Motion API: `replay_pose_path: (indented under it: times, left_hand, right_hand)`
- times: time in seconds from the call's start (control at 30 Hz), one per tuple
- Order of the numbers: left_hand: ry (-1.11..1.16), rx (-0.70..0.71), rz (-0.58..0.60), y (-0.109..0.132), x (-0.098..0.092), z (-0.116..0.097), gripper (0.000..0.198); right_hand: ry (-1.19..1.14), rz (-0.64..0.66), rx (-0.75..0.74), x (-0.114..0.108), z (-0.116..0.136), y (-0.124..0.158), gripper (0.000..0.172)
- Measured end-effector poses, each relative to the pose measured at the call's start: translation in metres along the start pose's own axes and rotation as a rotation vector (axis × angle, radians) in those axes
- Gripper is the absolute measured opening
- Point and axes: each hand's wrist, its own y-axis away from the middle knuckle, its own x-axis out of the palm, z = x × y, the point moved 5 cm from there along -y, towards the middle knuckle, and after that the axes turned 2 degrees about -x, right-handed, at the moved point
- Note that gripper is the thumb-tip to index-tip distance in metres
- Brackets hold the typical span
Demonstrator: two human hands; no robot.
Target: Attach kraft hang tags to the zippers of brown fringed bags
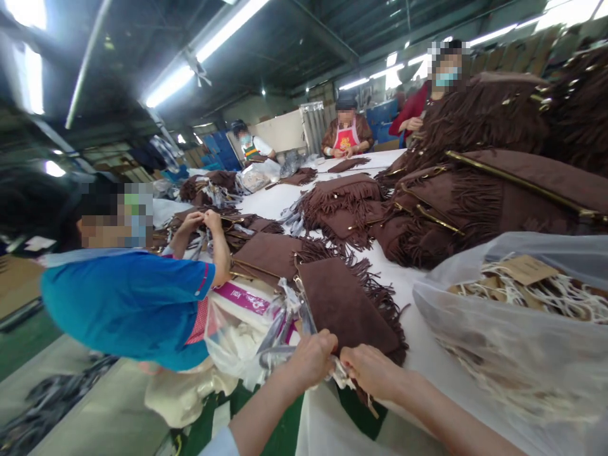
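Both my hands are together at the near edge of the table, by the lower end of a brown fringed bag (349, 304). My left hand (311, 356) is closed on crumpled whitish plastic wrapping (341, 373). My right hand (368, 370) pinches the same bundle from the other side, its fingers almost meeting the left ones. What lies inside the bundle is hidden by the fingers. More clear plastic (285, 316) runs along the bag's left side, beside its gold-coloured zip. Brown fringe hangs beneath my right hand.
At right, a translucent sack (475, 316) holds tags with white cords. Piled brown fringed bags (513, 183) rise behind it on the white table (408, 285). A co-worker in a blue top (128, 304) works close on the left; several others stand around the far side.
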Motion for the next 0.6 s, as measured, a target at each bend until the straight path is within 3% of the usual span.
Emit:
replay_pose_path:
  times: [0.07, 0.17, 0.27, 0.37, 0.47, 0.6]
  left_hand:
    - [-0.057, 0.014, -0.066, 0.004, -0.001, -0.001, 0.013]
    - [-0.215, -0.008, -0.257, 0.013, -0.003, -0.003, 0.017]
    - [-0.241, -0.102, -0.345, 0.024, 0.010, -0.002, 0.013]
    - [-0.059, -0.242, -0.270, 0.030, 0.037, -0.001, 0.029]
    - [0.253, -0.454, -0.291, 0.038, 0.059, 0.003, 0.039]
    - [0.590, -0.557, -0.374, 0.043, 0.080, 0.003, 0.028]
  right_hand:
    - [-0.008, -0.007, 0.005, 0.002, -0.002, -0.001, 0.020]
    - [-0.038, -0.003, 0.008, 0.005, -0.005, -0.002, 0.019]
    - [-0.068, 0.011, 0.013, 0.006, -0.007, -0.004, 0.019]
    - [-0.083, 0.021, 0.021, 0.007, -0.009, -0.006, 0.018]
    - [-0.093, 0.040, 0.020, 0.008, -0.010, -0.007, 0.016]
    - [-0.105, 0.063, 0.015, 0.008, -0.009, -0.007, 0.016]
